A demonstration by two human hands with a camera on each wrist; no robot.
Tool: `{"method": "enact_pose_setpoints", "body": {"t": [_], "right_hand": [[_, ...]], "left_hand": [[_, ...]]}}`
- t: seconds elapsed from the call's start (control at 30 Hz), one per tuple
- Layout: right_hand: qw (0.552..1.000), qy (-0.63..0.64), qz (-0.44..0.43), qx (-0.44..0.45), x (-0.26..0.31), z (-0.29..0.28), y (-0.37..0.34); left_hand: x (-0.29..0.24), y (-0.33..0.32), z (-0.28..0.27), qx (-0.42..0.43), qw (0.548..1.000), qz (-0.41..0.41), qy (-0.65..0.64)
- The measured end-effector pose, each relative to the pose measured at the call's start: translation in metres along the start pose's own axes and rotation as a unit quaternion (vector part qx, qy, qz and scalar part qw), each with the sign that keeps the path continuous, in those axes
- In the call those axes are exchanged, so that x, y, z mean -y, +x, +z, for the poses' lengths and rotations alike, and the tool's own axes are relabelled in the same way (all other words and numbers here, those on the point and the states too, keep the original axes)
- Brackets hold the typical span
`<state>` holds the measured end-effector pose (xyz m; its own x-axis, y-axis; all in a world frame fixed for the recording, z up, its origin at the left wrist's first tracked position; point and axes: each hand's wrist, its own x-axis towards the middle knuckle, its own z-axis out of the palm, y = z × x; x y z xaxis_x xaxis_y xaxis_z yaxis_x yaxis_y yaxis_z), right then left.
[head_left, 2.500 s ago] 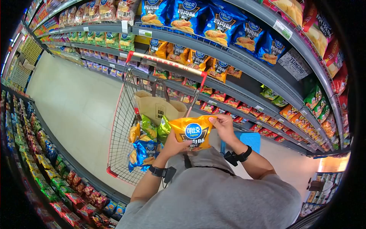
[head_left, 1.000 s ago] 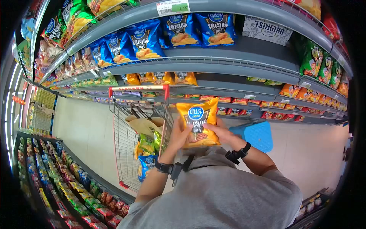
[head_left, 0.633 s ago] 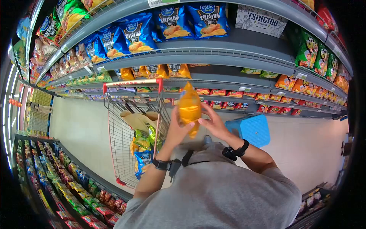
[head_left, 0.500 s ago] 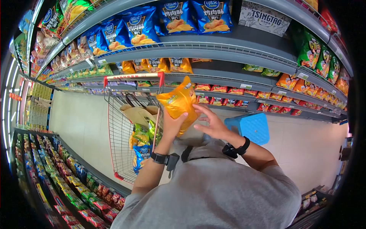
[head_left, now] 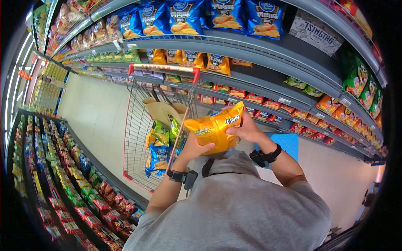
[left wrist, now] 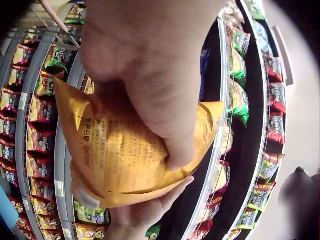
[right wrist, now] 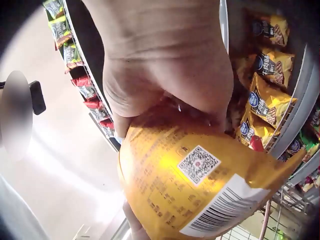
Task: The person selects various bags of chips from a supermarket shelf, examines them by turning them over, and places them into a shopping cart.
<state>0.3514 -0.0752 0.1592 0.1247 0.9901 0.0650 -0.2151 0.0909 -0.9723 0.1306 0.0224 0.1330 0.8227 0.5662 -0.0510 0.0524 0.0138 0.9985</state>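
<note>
"Location of the orange bag?"

"You hold it up in front of you with both hands, beside the cart, not in it. Its barcode faces the right wrist camera."

"State of each hand?"

"Your left hand grips one side, thumb laid on the near face. Your right hand grips the opposite end, its thumb also on the near face. Most fingers are hidden behind the bag, so their exact placement cannot be told."

"Handling properties?"

"Expect a light, puffed film pouch: soft, rather slick, probably filled with fragile crisps. Support the body with broad, gentle pressure, or pinch a flat end seam. Do not squeeze the inflated middle; the contents may crush."
</note>
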Motion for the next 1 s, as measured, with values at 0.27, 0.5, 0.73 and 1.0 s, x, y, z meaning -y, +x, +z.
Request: {"method": "enact_pose_setpoints", "body": {"t": [0.27, 0.5, 0.73, 1.0], "right_hand": [[0.997, -0.004, -0.012, 0.073, -0.018, 0.021, 0.013], [0.987, 0.108, 0.078, 0.088, -0.044, 0.04, 0.026], [0.937, 0.238, 0.255, 0.003, -0.051, 0.028, 0.014], [0.928, 0.261, 0.264, -0.04, -0.046, 0.007, 0.002]], "left_hand": [[0.0, -0.034, -0.008, -0.07, 0.998, 0.008, -0.003], [0.016, -0.031, -0.01, -0.228, 0.958, -0.06, -0.164], [-0.011, -0.007, -0.005, -0.129, 0.969, -0.113, -0.178], [-0.009, 0.02, 0.001, -0.041, 0.959, -0.199, -0.196]]}}
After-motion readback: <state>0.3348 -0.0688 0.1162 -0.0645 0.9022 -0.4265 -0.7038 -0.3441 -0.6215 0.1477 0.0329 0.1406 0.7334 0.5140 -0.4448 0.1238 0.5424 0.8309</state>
